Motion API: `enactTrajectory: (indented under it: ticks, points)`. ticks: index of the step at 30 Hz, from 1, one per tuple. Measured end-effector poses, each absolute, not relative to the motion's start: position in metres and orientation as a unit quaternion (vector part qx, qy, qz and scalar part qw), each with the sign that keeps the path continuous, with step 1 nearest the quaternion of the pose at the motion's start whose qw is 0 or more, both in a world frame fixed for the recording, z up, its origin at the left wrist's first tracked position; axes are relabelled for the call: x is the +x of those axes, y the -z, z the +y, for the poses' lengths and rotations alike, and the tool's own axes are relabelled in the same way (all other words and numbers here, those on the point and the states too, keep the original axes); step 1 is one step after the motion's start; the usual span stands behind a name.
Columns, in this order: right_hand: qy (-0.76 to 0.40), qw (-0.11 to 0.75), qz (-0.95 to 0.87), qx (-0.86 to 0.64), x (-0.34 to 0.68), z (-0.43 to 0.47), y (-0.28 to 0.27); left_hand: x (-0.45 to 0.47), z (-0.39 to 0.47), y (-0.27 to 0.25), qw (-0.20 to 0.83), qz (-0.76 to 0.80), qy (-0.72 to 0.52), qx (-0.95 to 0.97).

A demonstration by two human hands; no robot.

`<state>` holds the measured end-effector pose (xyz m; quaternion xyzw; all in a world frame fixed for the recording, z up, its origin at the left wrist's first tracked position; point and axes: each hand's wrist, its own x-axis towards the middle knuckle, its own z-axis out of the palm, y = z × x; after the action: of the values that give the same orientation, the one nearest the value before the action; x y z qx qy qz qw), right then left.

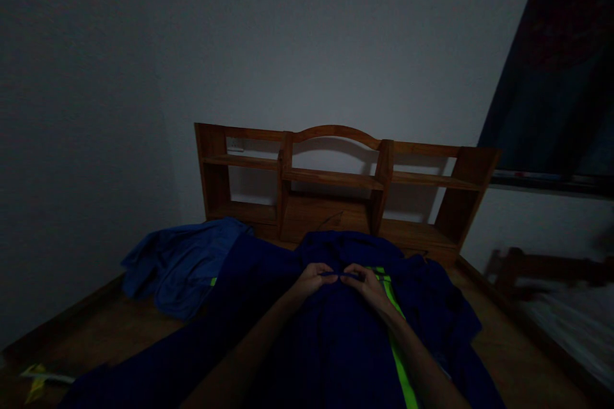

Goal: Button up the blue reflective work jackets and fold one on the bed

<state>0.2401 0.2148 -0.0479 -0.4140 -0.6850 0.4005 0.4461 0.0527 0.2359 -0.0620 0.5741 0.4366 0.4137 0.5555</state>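
The dark blue garment (326, 345) runs out of the frame at the bottom, its folds hard to make out in dim light. It lies on a wooden surface (518, 345) that shows along the right, before a shelf (330, 177). Left hand (313, 278) and right hand (365, 282), close together, pinch its cloth; a yellow-green stripe (401, 367) marks it.

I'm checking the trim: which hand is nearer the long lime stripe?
The right hand, with the lime stripe beside its wrist; the left hand pinches plain blue fabric farther off.
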Motion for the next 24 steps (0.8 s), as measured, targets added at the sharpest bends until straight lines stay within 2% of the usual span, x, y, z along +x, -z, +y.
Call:
enactTrajectory:
  ticks: [9, 17, 24]
  points:
    - [-0.436, 0.424, -0.680, -0.410, 0.2427, 0.2133, 0.0471, 0.0516, 0.2371, 0.0635, 0.469, 0.431, -0.415, 0.649]
    - [-0.417, 0.434, -0.681, -0.417, 0.2465, 0.2184, 0.0520, 0.0500, 0.2322, 0.0569, 0.503, 0.431, -0.387, 0.641]
    - [-0.373, 0.419, -0.708, -0.429, 0.2450, 0.2168, 0.0512, 0.0500, 0.2335, 0.0615, 0.416, 0.406, -0.407, 0.705]
